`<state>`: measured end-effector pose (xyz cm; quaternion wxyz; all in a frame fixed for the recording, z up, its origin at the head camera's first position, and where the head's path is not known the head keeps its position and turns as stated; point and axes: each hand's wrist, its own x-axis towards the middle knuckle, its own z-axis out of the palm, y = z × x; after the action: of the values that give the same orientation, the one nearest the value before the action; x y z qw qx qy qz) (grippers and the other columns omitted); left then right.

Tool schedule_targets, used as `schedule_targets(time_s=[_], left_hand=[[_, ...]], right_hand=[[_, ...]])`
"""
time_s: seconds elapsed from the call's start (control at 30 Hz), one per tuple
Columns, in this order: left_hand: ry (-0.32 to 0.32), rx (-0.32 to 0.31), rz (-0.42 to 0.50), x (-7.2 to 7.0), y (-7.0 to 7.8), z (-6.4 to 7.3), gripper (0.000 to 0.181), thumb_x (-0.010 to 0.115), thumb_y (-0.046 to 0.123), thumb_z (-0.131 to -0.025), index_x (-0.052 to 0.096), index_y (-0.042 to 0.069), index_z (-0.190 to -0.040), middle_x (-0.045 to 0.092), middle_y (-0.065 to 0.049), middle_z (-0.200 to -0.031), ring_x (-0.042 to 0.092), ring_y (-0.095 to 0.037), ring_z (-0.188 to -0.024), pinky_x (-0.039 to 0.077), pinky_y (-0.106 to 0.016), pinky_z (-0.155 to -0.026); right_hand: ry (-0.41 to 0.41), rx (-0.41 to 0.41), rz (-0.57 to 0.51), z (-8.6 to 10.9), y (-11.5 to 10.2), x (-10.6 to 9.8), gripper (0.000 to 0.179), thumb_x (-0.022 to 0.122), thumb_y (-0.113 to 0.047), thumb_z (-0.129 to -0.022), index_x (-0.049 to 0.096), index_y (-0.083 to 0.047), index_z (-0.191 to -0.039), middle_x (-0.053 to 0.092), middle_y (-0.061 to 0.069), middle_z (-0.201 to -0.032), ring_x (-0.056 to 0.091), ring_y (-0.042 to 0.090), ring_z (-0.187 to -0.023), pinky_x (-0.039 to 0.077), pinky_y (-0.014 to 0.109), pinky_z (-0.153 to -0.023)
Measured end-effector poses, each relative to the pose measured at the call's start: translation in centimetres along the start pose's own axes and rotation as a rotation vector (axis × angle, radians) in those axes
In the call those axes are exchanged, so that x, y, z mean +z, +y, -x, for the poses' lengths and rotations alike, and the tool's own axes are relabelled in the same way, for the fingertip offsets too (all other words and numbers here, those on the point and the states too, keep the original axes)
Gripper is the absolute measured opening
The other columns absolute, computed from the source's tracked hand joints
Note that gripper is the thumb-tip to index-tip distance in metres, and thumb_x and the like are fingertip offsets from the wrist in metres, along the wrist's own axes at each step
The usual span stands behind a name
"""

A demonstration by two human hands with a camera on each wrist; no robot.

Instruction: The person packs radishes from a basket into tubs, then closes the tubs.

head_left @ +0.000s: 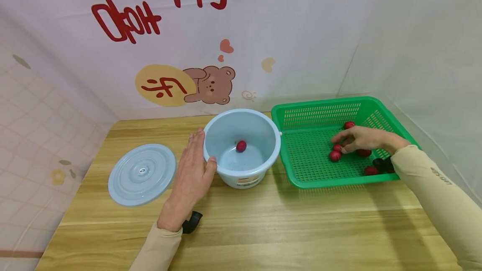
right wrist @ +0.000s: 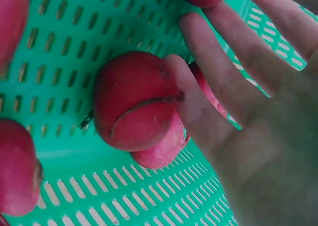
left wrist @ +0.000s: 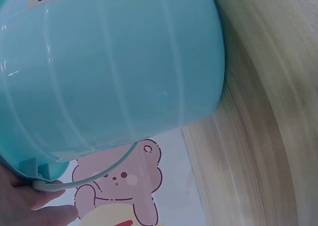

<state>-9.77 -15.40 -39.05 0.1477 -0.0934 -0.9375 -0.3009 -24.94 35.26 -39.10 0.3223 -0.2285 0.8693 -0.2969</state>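
A light blue bucket (head_left: 242, 173) stands upright with a single red radish (head_left: 241, 146) inside. My left hand (head_left: 193, 175) rests against the bucket's left side near the rim, fingers mostly straight; in the left wrist view its fingers (left wrist: 47, 213) lie beside the bucket's handle (left wrist: 107, 170). Over the green basket (head_left: 327, 185), my right hand (head_left: 363, 138) reaches down among several radishes. In the right wrist view a cracked radish (right wrist: 134, 102) is touched by a fingertip, while the fingers (right wrist: 218, 67) are spread. Whether the thumb touches a radish is unclear.
A light blue lid (head_left: 142, 175) lies on the wooden table (head_left: 263, 237) left of the bucket. The basket sits close to the bucket's right side. A wall cloth (head_left: 301, 32) with a bear print hangs behind the table.
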Motion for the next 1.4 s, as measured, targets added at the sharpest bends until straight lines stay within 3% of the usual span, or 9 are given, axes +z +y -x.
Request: schedule_targets(time_s=[0.2, 0.33, 0.53, 0.77, 1.03, 1.23, 1.4], left_hand=[[-0.007, -0.008, -0.002, 0.0, 0.0, 0.1, 0.073, 0.043, 0.034, -0.101, 0.024, 0.002, -0.163, 0.025, -0.012, -0.170, 0.016, -0.032, -0.158, 0.024, -0.066, -0.120], [-0.013, -0.013, 0.001, 0.0, 0.1, 0.1, 0.073, 0.043, 0.034, -0.101, 0.023, 0.003, -0.164, 0.025, -0.011, -0.170, 0.016, -0.032, -0.158, 0.024, -0.065, -0.120], [-0.014, -0.013, -0.001, 0.0, -0.1, 0.0, 0.073, 0.042, 0.035, -0.102, 0.023, 0.002, -0.164, 0.025, -0.012, -0.170, 0.016, -0.033, -0.158, 0.024, -0.065, -0.120], [-0.015, -0.016, 0.002, 0.0, -0.1, 0.0, 0.073, 0.043, 0.034, -0.101, 0.023, 0.002, -0.164, 0.025, -0.012, -0.170, 0.016, -0.033, -0.158, 0.024, -0.065, -0.120], [-0.009, -0.009, 0.001, 0.1, -0.1, 0.0, 0.072, 0.044, 0.033, -0.101, 0.024, 0.002, -0.163, 0.026, -0.012, -0.170, 0.017, -0.032, -0.158, 0.019, -0.069, -0.120], [-0.007, -0.008, 0.002, 0.1, -0.1, -0.1, 0.072, 0.043, 0.035, -0.102, 0.024, 0.003, -0.163, 0.026, -0.012, -0.169, 0.018, -0.032, -0.157, 0.018, -0.069, -0.120], [0.000, -0.008, 0.007, 0.2, -0.2, -0.1, 0.072, 0.044, 0.035, -0.101, 0.024, 0.004, -0.163, 0.027, -0.012, -0.169, 0.019, -0.032, -0.157, 0.019, -0.069, -0.119]], right_hand=[[0.008, 0.012, 0.061, -0.3, -0.1, 0.2, 0.045, 0.070, -0.011, -0.097, 0.059, 0.007, -0.138, 0.061, 0.024, -0.136, 0.058, 0.039, -0.122, 0.054, 0.039, -0.095], [0.021, 0.016, 0.107, -0.6, -0.1, 0.2, 0.042, 0.071, -0.011, -0.096, 0.063, 0.004, -0.134, 0.067, 0.015, -0.127, 0.061, 0.032, -0.116, 0.055, 0.035, -0.090], [0.016, -0.010, 0.127, -0.8, -0.3, 0.2, 0.034, 0.073, -0.007, -0.094, 0.066, 0.005, -0.125, 0.070, 0.008, -0.115, 0.065, 0.027, -0.108, 0.056, 0.034, -0.088], [0.043, 0.018, 0.116, -0.6, -0.2, 0.3, 0.030, 0.070, -0.007, -0.096, 0.066, 0.002, -0.124, 0.069, 0.005, -0.108, 0.061, 0.020, -0.098, 0.053, 0.029, -0.081], [0.115, 0.023, 0.076, 0.2, -0.4, 0.2, 0.036, 0.069, -0.012, -0.098, 0.064, 0.003, -0.130, 0.069, 0.009, -0.118, 0.064, 0.023, -0.104, 0.054, 0.030, -0.084], [0.179, 0.042, 0.083, 1.3, -1.0, -0.2, 0.035, 0.070, -0.019, -0.099, 0.066, -0.004, -0.130, 0.070, 0.006, -0.120, 0.064, 0.027, -0.112, 0.052, 0.044, -0.094], [0.221, 0.043, 0.084, 1.9, -1.5, -0.8, 0.035, 0.071, -0.022, -0.099, 0.066, -0.008, -0.131, 0.071, 0.006, -0.122, 0.065, 0.028, -0.116, 0.052, 0.038, -0.093]])
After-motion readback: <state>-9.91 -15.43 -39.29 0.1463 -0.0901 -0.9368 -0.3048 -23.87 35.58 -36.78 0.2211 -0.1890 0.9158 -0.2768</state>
